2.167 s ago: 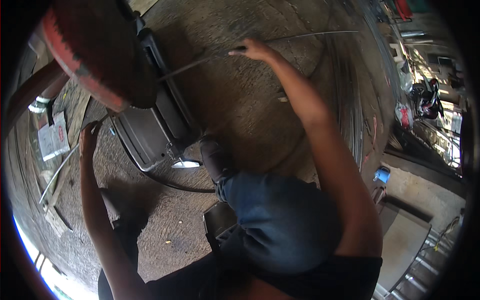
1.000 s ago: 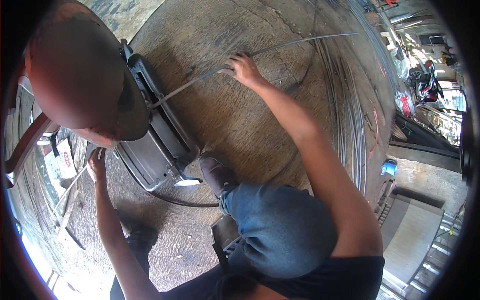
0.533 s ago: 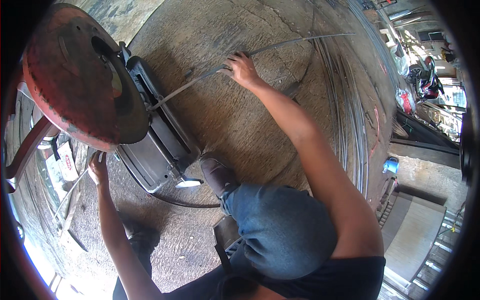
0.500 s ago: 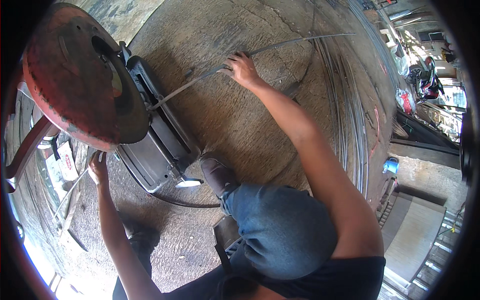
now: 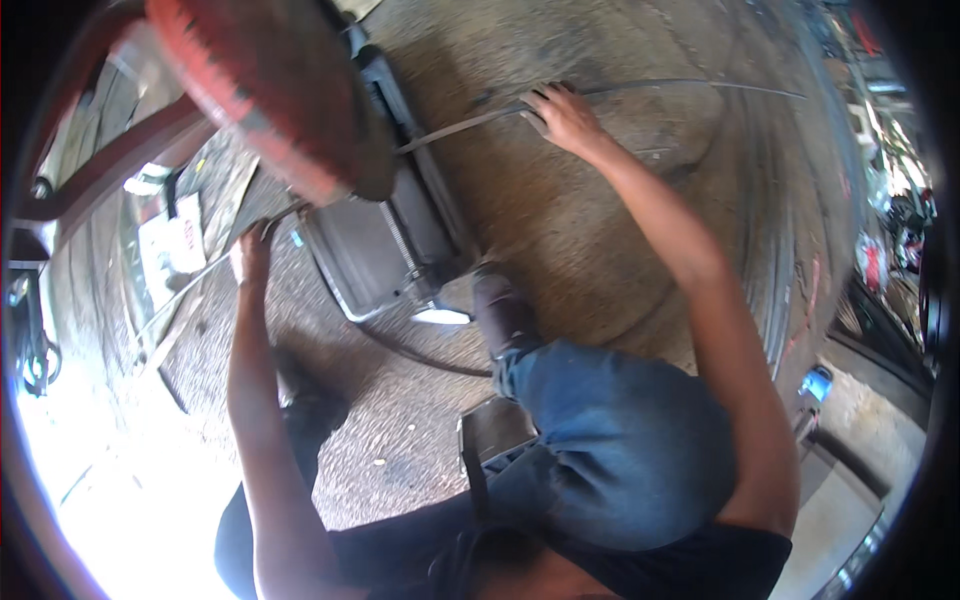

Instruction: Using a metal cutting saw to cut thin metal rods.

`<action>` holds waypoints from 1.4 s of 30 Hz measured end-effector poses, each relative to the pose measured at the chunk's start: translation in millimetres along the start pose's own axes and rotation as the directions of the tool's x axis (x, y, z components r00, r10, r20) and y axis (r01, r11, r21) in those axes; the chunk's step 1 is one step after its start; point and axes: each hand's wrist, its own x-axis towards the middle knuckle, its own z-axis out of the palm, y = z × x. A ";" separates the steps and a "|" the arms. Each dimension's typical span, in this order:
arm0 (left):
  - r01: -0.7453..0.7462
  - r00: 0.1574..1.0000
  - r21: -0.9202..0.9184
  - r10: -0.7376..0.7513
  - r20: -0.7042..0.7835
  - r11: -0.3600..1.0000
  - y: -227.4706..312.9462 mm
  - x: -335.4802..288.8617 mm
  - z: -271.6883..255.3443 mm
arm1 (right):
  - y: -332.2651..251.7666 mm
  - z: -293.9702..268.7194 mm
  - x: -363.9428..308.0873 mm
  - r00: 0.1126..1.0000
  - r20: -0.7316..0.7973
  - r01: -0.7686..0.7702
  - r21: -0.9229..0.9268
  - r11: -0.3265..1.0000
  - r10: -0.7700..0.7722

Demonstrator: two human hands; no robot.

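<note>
- Our right hand (image 5: pixel 563 115) pinches a thin grey rod (image 5: pixel 465 126) between thumb and fingers, with the rod's end reaching out to the right of that grip.
- Our left hand (image 5: pixel 252 255) is closed around what looks like the same rod, lower and farther left (blur softens the fingertips).
- Between the two grips the rod crosses a dark metal base (image 5: pixel 355 250) — partly hidden by a red round guard (image 5: pixel 270 95) up and right of the left hand.
- Below the right-hand grip we see our shoe (image 5: pixel 503 312) — just beside the base.
- Well right of both grips, long thin bars (image 5: pixel 781 300) lie on the floor (image 5: pixel 570 235).
</note>
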 end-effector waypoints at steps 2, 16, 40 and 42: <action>0.003 1.000 0.007 -0.003 0.020 1.000 3.6 4.5 2.3 | -17.6 3.1 7.4 0.993 -0.044 0.111 0.055 0.992 -0.108; 0.015 0.973 -0.032 -0.007 0.231 0.999 34.7 25.9 -17.7 | 17.1 10.4 18.1 0.952 0.306 -0.058 0.205 0.977 -0.008; -0.067 0.993 -0.284 0.091 0.072 0.957 38.1 22.0 -10.2 | 38.5 6.1 20.6 0.919 0.371 -0.177 0.081 0.981 0.135; -0.051 0.994 -0.264 0.075 0.084 0.963 32.0 16.3 -14.2 | 37.2 7.1 20.4 0.927 0.350 -0.170 0.077 0.983 0.133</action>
